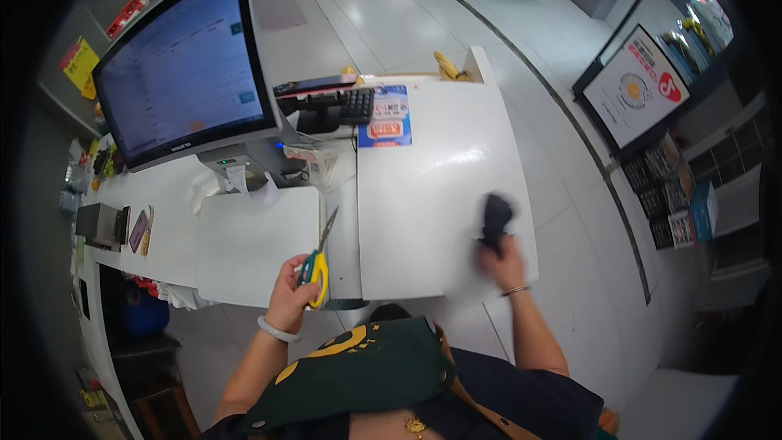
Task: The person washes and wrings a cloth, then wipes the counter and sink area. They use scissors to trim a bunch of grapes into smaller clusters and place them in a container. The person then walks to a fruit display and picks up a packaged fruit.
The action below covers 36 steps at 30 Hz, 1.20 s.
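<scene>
My left hand [293, 293] grips a pair of scissors [318, 275] by their yellow and green handles. The closed blades point up and away from me, over the gap just right of the white scale plate [259, 238]. Over the near right part of the white counter [427, 214], my right hand [508, 266] is closed around a small dark object [498, 215]. Motion blur hides what this object is. A silver-coloured bracelet circles my right wrist, and a pale bangle is on my left.
A large monitor [183, 67] stands at the left behind the plate, above a receipt printer [244, 165]. Beyond lie a keypad [357, 105] and a printed sheet [392, 116]. A phone [139, 231] rests at far left. A framed sign [635, 90] stands at right.
</scene>
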Motion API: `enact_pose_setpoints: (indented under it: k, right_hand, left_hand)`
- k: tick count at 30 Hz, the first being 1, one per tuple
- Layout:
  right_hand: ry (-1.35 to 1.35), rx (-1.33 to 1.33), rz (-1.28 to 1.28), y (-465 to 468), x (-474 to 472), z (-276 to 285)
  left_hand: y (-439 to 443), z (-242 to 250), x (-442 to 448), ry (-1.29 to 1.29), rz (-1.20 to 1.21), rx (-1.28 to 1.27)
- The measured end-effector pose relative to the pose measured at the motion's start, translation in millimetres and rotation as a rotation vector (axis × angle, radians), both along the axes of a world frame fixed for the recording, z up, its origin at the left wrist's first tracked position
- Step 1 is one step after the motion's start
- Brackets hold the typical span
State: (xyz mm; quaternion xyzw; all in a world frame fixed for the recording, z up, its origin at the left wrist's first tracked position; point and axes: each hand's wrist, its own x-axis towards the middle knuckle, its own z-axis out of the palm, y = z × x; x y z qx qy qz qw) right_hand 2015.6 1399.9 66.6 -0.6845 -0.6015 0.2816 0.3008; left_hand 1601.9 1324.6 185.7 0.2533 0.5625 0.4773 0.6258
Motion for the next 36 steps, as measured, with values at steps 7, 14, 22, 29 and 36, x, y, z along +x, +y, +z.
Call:
enact_pose_setpoints:
  k: [7, 14, 22, 29, 36]
  right_hand:
    - [-0.698, 0.253, 0.607, 124, -128, -18]
    - [-0.742, -0.111, 0.042, 266, -161, -18]
    - [-0.741, 0.084, 0.187, 169, -122, -25]
    - [-0.729, 0.046, -0.008, 120, -45, -36]
    - [0.691, -0.061, -0.331, 126, 49, -22]
  left_hand:
    - [-23, -15, 4, 0.069, 0.028, -0.156]
    - [14, -68, 39, 0.326, -0.192, -0.137]
    - [41, -165, 74, 0.670, -0.230, -0.073]
    - [26, -137, 70, 0.879, -0.291, 0.227]
    - [-59, -42, -25, 0.597, -0.291, 0.486]
